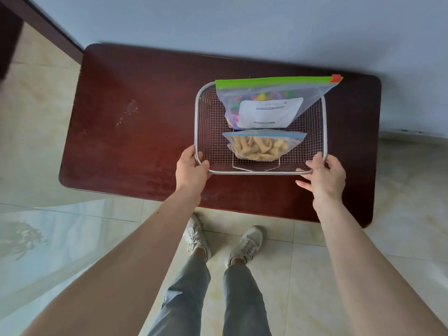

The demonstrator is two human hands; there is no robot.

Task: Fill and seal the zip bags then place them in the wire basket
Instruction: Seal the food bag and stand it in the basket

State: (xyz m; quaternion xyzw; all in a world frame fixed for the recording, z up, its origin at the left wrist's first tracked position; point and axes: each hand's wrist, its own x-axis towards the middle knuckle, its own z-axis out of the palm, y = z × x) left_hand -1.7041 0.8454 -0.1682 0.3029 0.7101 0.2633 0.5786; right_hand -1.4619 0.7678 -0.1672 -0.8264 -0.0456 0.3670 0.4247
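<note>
A wire basket (pixel 260 127) sits on the right half of a dark red-brown table (pixel 145 132) that stands against a pale wall (pixel 242 25). The basket is a shallow rectangle of fine silver mesh with a thicker rounded metal rim and a bent wire frame under its floor.

Two zip bags are inside it. The larger bag (pixel 274 103) lies at the far end, clear plastic with a bright green zip strip along its top and a red slider at the right corner; that corner reaches out past the basket's rim. It holds small pieces in mixed colours, purple, yellow, green and orange, behind a white label panel with two faint blue lines. What the pieces are is hard to tell through the plastic. The smaller bag (pixel 264 144) lies nearer, with a blue zip strip, and is filled with pale tan curled snack pieces. Both zip strips look pressed flat.

The left hand (pixel 192 169) is clamped on the near left corner of the rim, thumb on top. The right hand (pixel 324 177) grips the near right corner, fingers curled over the rim.

Below the table edge are a tiled floor (pixel 72 238), grey trousers (pixel 191 294) and white shoes (pixel 247 244).
</note>
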